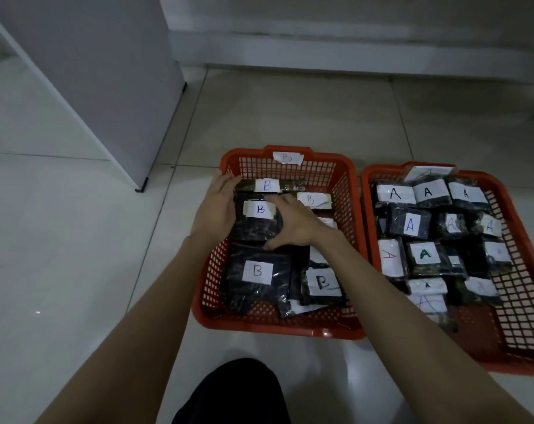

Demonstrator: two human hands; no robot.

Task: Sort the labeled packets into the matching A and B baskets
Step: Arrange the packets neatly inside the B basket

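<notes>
Tiled floor, B basket (345, 228) (orange), B packet (259, 221) gripped between left hand (216, 206) and right hand (293, 223)

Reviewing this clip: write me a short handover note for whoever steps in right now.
Left hand and right hand both hold one B-labeled packet by its sides, inside the B basket.
B basket, on the left, holds several packets showing B labels. The A basket, on the right, holds many packets showing A labels.
Done: every packet in view sits in a basket, none lies on the floor, and no readable label is mismatched.
Left: set the held packet down. A few labels are blurred or hidden, so check those.
</notes>
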